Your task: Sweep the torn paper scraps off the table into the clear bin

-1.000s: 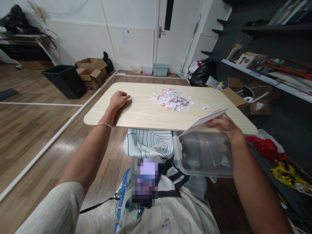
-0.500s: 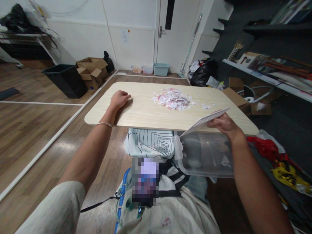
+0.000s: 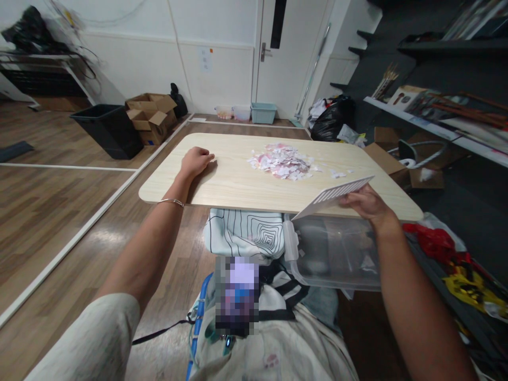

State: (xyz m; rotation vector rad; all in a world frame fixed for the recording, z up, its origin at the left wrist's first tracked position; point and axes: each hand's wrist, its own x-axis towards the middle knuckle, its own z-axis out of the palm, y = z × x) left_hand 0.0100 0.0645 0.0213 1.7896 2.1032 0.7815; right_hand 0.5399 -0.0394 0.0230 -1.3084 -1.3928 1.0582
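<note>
My left hand (image 3: 197, 161) rests on the left part of the pale wooden table (image 3: 234, 185), its fingers curled in and nothing visible in them. With my right hand (image 3: 367, 202) I grip a thin white slotted panel (image 3: 331, 198) by its right side. The panel is tilted over the table's near edge, above a clear plastic box (image 3: 333, 254). A heap of torn white and pinkish paper scraps (image 3: 283, 161) lies in the middle of the table, with a few loose scraps (image 3: 338, 173) to its right.
Below the table's near edge is a pale patterned cloth (image 3: 244, 233). A pixelated screen (image 3: 238, 291) lies at my lap. Beyond the table stand a black bin (image 3: 109, 132), cardboard boxes (image 3: 153, 116) and a blue tub (image 3: 263, 112). Dark shelving (image 3: 436, 132) runs along the right.
The white panel has turned slightly in my right hand, so its slots show more plainly. My left hand stays where it was on the table.
</note>
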